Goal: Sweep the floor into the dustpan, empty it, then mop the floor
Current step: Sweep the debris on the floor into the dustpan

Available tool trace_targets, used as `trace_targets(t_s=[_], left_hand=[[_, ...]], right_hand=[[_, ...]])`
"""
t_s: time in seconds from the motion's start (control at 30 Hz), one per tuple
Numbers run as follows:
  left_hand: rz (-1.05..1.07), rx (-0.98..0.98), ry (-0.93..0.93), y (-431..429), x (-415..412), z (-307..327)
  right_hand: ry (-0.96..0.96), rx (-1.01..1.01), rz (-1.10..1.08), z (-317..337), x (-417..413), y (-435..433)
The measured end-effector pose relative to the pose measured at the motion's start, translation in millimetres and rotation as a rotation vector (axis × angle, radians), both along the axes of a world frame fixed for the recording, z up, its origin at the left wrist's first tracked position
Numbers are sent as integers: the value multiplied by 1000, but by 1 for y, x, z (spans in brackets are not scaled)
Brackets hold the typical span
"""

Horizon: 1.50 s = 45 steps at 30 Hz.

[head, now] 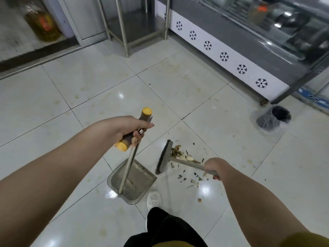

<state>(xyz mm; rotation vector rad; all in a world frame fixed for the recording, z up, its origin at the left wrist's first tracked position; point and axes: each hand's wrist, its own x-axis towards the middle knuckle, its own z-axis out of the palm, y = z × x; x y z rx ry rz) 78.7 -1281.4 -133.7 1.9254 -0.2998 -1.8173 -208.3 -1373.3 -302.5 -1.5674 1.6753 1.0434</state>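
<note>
Sweeping is the step in hand, and nothing has reached the pan yet. The left hand [131, 129] has its fingers curled tight round the brown grip of the dustpan handle [128, 168], with the dustpan [142, 177] set down on the tiled floor [89, 97] just ahead of a white shoe [153, 200]. Over on the other side, the right hand [212, 166] is clenched round the broom shaft, and the broom head [164, 157] sits just off the pan's open lip. Here's the catch: the scraps [179, 154] lie on the far side of that head, with more bits scattered back toward the right hand, so the brush stands between the mess and the pan. By my reckoning the next move calls for getting the bristles behind the pile and drawing it leftward into the mouth, with the pan held flat so nothing slides under its edge. The lined bin [273, 119] waits well apart by the chiller [231, 50], likely the spot for emptying. Mopping looks a long way off.
</note>
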Motion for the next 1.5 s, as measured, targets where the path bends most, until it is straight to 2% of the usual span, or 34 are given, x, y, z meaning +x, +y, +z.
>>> trace_targets(t_s=[0.13, 0.27, 0.37, 0.5, 0.73, 0.97, 1.1, 1.33, 1.5], left_hand=[[17, -31, -8, 24, -28, 2], [14, -51, -10, 52, -62, 2], [26, -69, -12, 74, -92, 0], [21, -95, -21, 93, -119, 1], [145, -85, -4, 106, -153, -5], [271, -34, -38, 81, -186, -10], [343, -39, -38, 60, -206, -7], [378, -43, -25, 50, -233, -7], [281, -25, 7, 54, -240, -8]], right_hand=[[11, -52, -21, 5, -35, 14], [-34, -39, -204, 6, -78, 44], [-90, -45, -236, 6, -105, 67], [-107, -82, -156, 6, -119, 87], [-38, -95, 58, 3, -127, 80], [87, -173, 373, 10, -148, 13], [79, -228, 571, 28, -164, -30], [79, -128, 594, 52, -196, -63], [113, -109, 571, 63, -203, -47]])
